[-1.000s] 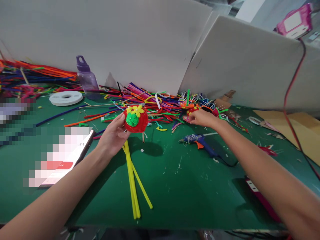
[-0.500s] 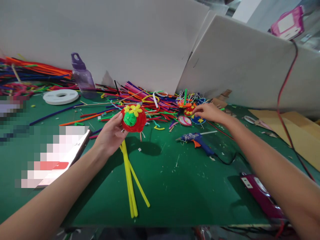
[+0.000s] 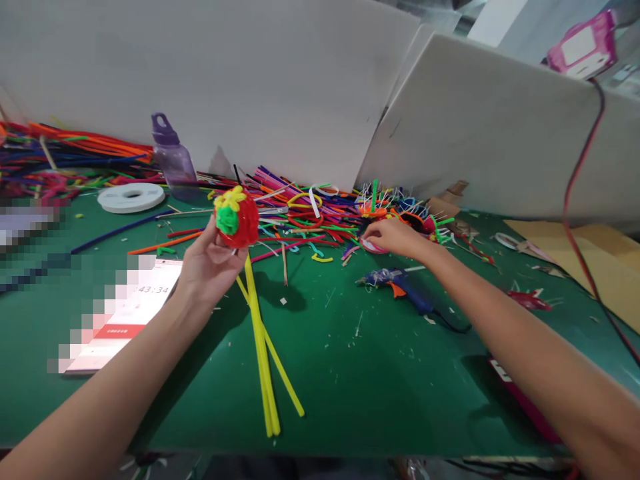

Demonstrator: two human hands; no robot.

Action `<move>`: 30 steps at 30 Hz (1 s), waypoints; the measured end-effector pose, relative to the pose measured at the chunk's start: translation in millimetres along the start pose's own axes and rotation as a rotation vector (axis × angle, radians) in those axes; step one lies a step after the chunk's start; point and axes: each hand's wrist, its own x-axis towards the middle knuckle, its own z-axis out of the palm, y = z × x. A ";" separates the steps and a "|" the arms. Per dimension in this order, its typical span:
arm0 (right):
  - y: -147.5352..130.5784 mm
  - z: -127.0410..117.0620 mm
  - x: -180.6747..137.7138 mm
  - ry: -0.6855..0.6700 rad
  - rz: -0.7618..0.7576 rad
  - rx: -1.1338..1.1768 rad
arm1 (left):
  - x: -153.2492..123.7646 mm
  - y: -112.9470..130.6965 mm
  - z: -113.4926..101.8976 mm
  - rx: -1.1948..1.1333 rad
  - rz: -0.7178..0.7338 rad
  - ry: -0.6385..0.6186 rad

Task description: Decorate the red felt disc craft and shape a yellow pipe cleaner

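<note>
My left hand (image 3: 213,263) is closed around a red fuzzy pipe-cleaner ornament (image 3: 247,217), raised above the table. A green coil and yellow flowers decorate its face. Farther right, my right hand (image 3: 387,237) reaches to a cluster of small decorated pieces, fingers curled together over a round pink-and-white piece (image 3: 373,247). Whether the fingertips grip it is hidden. Below that hand a blue glue gun (image 3: 407,290) with an orange trigger lies on its side. Yellow pipe cleaners (image 3: 263,353) lie crossed on the table under my left hand.
Loose coloured pipe cleaners (image 3: 270,180) are heaped along the back panel. A purple bottle (image 3: 173,160) and a white spool (image 3: 131,198) stand at left, a lit phone (image 3: 125,320) nearer me. A magenta device (image 3: 530,407) lies under my right forearm; brown card (image 3: 555,247) lies far right.
My left hand has moved left with the red ornament, which has turned. My right hand has shifted left and down, from the red and blue pieces to the pink-and-white one.
</note>
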 end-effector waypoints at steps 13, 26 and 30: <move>-129.1 26.6 51.8 0.025 -0.458 0.205 | 9.7 9.9 -9.0 -0.094 0.094 0.086; -140.8 20.9 11.7 -0.126 -0.484 0.100 | 11.2 14.0 -10.4 -0.153 0.064 0.154; -150.3 14.5 24.2 0.042 -0.418 0.068 | 12.3 8.6 -12.4 -0.117 0.046 0.139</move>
